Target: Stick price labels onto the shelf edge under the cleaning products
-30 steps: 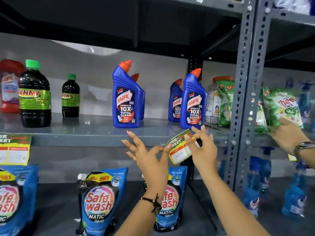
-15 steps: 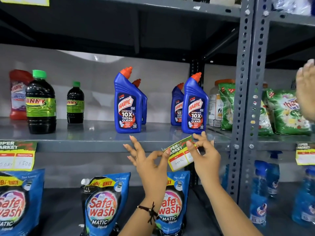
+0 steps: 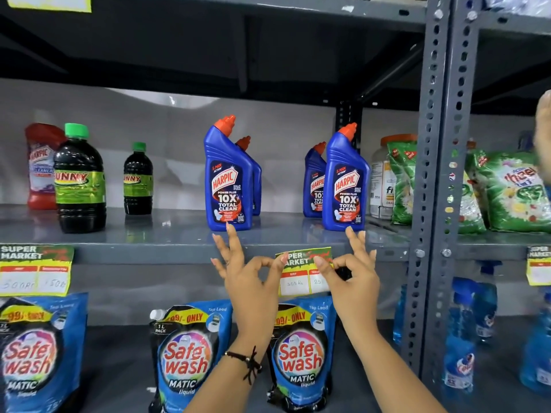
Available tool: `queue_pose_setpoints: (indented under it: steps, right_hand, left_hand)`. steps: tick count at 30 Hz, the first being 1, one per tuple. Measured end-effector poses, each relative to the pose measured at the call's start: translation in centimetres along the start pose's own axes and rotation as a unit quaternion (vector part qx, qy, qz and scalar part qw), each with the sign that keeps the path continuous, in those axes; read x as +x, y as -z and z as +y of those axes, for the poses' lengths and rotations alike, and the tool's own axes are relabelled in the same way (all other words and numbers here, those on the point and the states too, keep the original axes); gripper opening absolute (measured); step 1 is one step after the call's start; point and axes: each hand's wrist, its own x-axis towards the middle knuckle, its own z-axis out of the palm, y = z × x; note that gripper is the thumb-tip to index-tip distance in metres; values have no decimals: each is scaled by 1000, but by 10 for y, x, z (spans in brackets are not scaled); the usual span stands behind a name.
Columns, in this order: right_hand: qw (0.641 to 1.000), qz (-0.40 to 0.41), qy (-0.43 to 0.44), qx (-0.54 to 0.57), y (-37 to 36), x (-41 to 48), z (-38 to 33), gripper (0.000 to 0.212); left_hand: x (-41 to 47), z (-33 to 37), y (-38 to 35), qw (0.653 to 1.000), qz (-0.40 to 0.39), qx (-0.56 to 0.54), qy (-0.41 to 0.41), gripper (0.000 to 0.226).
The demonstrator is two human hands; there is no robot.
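A green and yellow price label [image 3: 299,271] hangs level against the grey shelf edge [image 3: 149,253], below the right-hand blue Harpic bottle [image 3: 346,183]. My left hand [image 3: 249,272] pinches the label's left side between thumb and forefinger. My right hand [image 3: 350,274] pinches its right side the same way, other fingers spread. A second blue Harpic bottle [image 3: 226,177] stands further left on the shelf.
Another price label [image 3: 34,269] is stuck on the shelf edge at far left, and one [image 3: 538,265] at far right. Black Sunny bottles [image 3: 80,180], Safewash pouches [image 3: 185,353] below, a perforated grey upright [image 3: 432,174], green detergent bags [image 3: 507,192]. Another person's hand [image 3: 543,126] at the right edge.
The label went from tilted and held off the shelf to level against the shelf edge. Both my hands rose slightly with it. The other person's hand lifted away to the upper right.
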Motion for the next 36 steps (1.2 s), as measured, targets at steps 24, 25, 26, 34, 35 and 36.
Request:
queue_pose_setpoints:
  steps: [24, 25, 26, 34, 35, 36]
  right_hand:
    - [984, 89, 30, -149, -31, 4, 4, 41]
    - [984, 93, 34, -150, -33, 4, 5, 41]
    - [983, 98, 37, -151, -34, 3, 5, 41]
    - [981, 82, 35, -171, -32, -1, 0, 41]
    - [981, 70, 33, -179, -31, 0, 1, 42]
    - [980, 57, 34, -189, -29, 0, -3, 43]
  left_hand:
    - [14, -7, -18, 994, 74, 64, -47, 29]
    - [14, -8, -18, 994, 73, 65, -48, 28]
    - [13, -8, -19, 994, 74, 66, -47, 27]
    - [10, -4, -12, 991, 42, 120, -51, 24]
    - [10, -2, -11, 990, 28, 131, -51, 24]
    - [11, 1, -9, 988, 15, 143, -52, 25]
